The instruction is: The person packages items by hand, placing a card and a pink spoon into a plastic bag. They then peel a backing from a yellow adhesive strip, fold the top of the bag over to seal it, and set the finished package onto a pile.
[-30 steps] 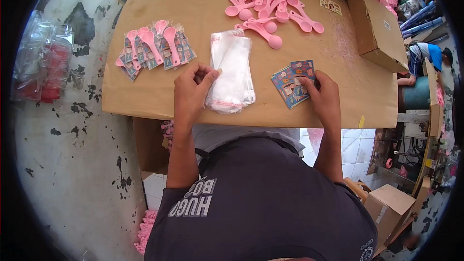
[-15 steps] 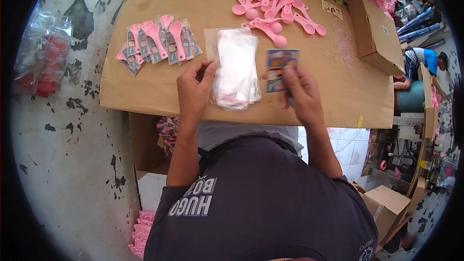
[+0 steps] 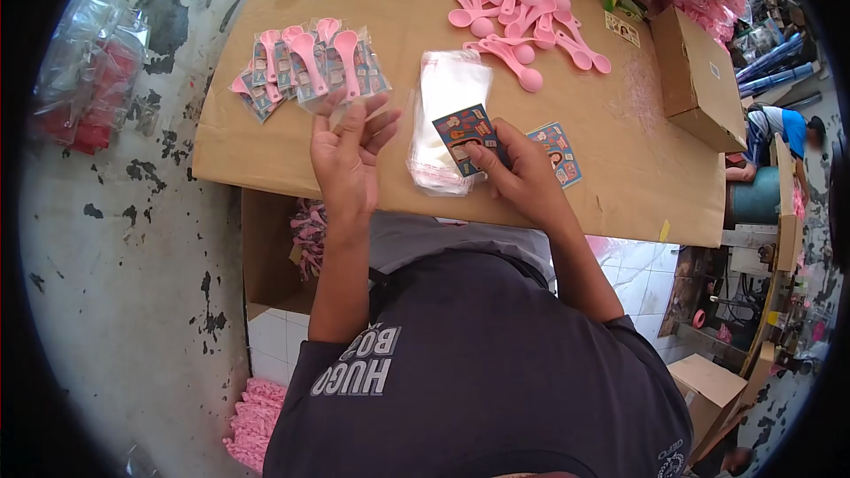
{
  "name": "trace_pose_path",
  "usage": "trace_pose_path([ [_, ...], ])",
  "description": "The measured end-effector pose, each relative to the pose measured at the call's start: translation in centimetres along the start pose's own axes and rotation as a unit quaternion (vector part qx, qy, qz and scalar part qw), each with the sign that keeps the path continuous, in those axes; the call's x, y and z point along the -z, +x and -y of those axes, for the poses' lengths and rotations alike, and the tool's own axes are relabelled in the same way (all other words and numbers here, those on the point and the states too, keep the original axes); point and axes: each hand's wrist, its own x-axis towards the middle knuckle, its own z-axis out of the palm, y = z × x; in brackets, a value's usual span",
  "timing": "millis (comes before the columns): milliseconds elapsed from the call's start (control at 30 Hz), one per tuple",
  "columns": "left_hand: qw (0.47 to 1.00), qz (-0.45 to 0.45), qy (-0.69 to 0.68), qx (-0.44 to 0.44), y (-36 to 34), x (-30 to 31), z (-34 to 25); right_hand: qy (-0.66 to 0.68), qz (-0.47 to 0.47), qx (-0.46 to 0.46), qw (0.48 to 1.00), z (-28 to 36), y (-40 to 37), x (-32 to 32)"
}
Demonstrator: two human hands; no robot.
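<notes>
— What is seen nearest?
— A dark shirt is seen at the bottom, and both forearms are stretched over the near edge of the cardboard-covered table.
— How is the right hand held?
— The right hand is closed on 1 printed card, which is pinched between the thumb and the fingertips. The card is held tilted over the near end of the stack of clear bags.
— And the left hand?
— The left hand is raised just left of the bags, with its fingers loosely fanned. Whether a clear film is gripped between them cannot be told.
— What is laid around them?
— A small pile of cards is laid just right of the right hand. Packed spoons are fanned out just beyond the left hand. Farther off, loose pink spoons are heaped, and 1 cardboard box is set at the table's right edge.
</notes>
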Motion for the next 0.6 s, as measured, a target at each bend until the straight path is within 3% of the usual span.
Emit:
trace_pose_path([
  [167,0.994,0.006,-0.083,0.077,-0.6,-1.1,0.3,0.104,-0.055,0.023,0.993,-0.4,-0.7,0.4],
  [367,0.996,0.063,-0.048,0.029,-0.7,-1.0,1.9,0.042,-0.103,0.045,0.993,-0.4,-1.3,1.8],
  [467,0.996,0.075,-0.018,0.054,-1.7,-3.4,1.2,0.053,-0.054,0.041,0.996,-0.1,-1.3,1.8],
  [533,0.994,0.088,-0.019,0.066,-2.0,-3.8,1.3,0.169,-0.032,-0.003,0.985,0.8,-1.4,1.7],
  [600,0.992,0.101,-0.021,0.078,-2.2,-4.0,1.4,0.184,-0.039,-0.006,0.982,0.7,-1.1,1.6],
])
